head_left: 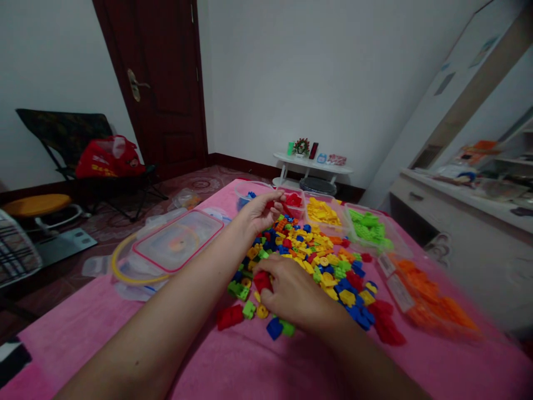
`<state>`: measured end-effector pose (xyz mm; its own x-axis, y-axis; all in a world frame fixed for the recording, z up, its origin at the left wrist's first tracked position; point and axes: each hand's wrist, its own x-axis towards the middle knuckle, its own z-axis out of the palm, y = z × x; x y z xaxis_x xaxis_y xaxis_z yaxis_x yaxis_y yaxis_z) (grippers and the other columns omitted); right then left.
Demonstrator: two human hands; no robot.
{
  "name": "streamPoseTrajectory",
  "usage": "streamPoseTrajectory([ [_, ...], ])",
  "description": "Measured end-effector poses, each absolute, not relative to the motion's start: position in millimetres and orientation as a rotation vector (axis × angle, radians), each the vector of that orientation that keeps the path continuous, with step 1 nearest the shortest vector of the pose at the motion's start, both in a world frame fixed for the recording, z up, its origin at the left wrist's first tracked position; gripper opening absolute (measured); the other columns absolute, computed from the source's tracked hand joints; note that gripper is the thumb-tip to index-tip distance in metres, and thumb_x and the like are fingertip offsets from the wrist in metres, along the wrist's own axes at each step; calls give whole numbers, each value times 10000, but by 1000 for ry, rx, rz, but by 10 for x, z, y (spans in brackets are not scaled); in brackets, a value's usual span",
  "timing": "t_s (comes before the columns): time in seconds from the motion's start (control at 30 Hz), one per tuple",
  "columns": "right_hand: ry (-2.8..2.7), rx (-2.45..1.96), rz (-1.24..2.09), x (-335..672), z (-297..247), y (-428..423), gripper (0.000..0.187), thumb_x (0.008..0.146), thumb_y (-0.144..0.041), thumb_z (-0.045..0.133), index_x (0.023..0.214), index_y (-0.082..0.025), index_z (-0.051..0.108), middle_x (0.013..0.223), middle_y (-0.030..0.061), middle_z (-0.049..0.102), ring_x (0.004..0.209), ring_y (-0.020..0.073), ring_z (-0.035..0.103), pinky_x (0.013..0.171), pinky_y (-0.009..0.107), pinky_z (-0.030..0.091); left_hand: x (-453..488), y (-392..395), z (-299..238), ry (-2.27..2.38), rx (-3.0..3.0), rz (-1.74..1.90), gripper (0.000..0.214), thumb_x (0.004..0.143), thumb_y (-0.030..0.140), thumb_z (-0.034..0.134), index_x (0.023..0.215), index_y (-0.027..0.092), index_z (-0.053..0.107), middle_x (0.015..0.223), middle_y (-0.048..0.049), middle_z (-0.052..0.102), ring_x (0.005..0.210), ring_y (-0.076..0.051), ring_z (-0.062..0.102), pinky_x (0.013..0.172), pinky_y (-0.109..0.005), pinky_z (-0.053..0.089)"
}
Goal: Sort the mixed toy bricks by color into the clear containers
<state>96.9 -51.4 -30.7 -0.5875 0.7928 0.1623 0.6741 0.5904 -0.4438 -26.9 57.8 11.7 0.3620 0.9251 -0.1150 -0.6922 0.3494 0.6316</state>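
A pile of small plastic bricks (310,255) in red, blue, yellow, green and orange lies on a pink cloth (233,355). My left hand (260,211) reaches to the far side, fingers pinched by the clear box of red bricks (293,203); what it holds is too small to name. My right hand (293,291) rests on the near edge of the pile, fingers closed on a red brick (262,280). Behind the pile stand clear boxes of blue bricks (249,193), yellow bricks (322,213) and green bricks (368,226). A box of orange bricks (433,303) sits at the right.
Clear lids with coloured rims (177,241) are stacked at the left of the cloth. Loose red bricks (230,316) lie near the front. A folding chair with a red bag (109,157), a dark door (166,83), a small white table (312,164) and a white cabinet (462,222) surround the area.
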Motion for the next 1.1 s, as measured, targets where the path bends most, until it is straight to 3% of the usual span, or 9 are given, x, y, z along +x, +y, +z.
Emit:
streamPoseTrajectory([
  [0.17, -1977, -1367, 722, 1403, 14, -229, 283, 622, -171, 512, 865, -167, 658, 525, -46, 480, 454, 90, 392, 456, 218, 285, -233, 583, 52, 471, 617, 1024, 124, 848, 85, 472, 733, 115, 507, 568, 37, 481, 304, 6, 321, 254, -76, 204],
  [0.3, -1522, -1305, 949, 1620, 81, -103, 394, 623, -216, 566, 1010, -170, 623, 589, -53, 518, 454, 78, 410, 438, 200, 330, -163, 518, 39, 409, 650, 949, 55, 791, 95, 554, 774, 136, 521, 554, 65, 449, 294, 5, 275, 264, -89, 192],
  [0.4, -1359, -1196, 1317, 1652, -1, -81, 502, 630, -207, 575, 1132, -213, 586, 628, -49, 569, 469, 84, 468, 431, 189, 375, -91, 475, 16, 398, 666, 904, 70, 770, 121, 597, 787, 140, 532, 554, 72, 442, 298, 8, 251, 273, -94, 177],
  [0.5, -1268, -1061, 1478, 1656, -74, -64, 450, 636, -190, 582, 1084, -204, 621, 728, -17, 632, 544, 87, 533, 456, 177, 414, 0, 465, -56, 451, 662, 904, 60, 771, 126, 597, 811, 130, 552, 589, 56, 490, 295, 21, 231, 274, -93, 159],
  [0.63, -1306, -1042, 1392, 1658, -97, -31, 379, 638, -208, 594, 1010, -163, 649, 659, -16, 615, 504, 82, 512, 457, 184, 416, 140, 456, -188, 590, 593, 904, 39, 812, 135, 532, 831, 123, 563, 588, 32, 512, 291, 9, 296, 268, -85, 153],
  [0.83, -1517, -1255, 999, 1614, -99, 9, 371, 601, -230, 579, 959, -162, 645, 660, -18, 626, 455, 90, 476, 450, 215, 397, 270, 399, -301, 659, 527, 698, 309, 866, 430, 450, 767, 149, 535, 522, 9, 488, 324, -83, 455, 262, -129, 278],
  [0.97, -1676, -1355, 805, 1683, -79, 47, 387, 621, -233, 552, 978, -139, 665, 627, -6, 629, 474, 107, 493, 466, 224, 395, 290, 400, -315, 749, 532, 726, 203, 854, 339, 509, 795, 147, 538, 523, 9, 506, 327, -74, 463, 263, -109, 260],
  [1.1, -1830, -1469, 606, 1811, -40, 76, 401, 644, -214, 558, 1018, -134, 680, 726, 26, 675, 573, 133, 561, 523, 236, 433, 308, 380, -309, 903, 647, 866, 88, 819, 184, 566, 756, 127, 543, 533, 9, 523, 337, -46, 454, 276, -85, 197],
])
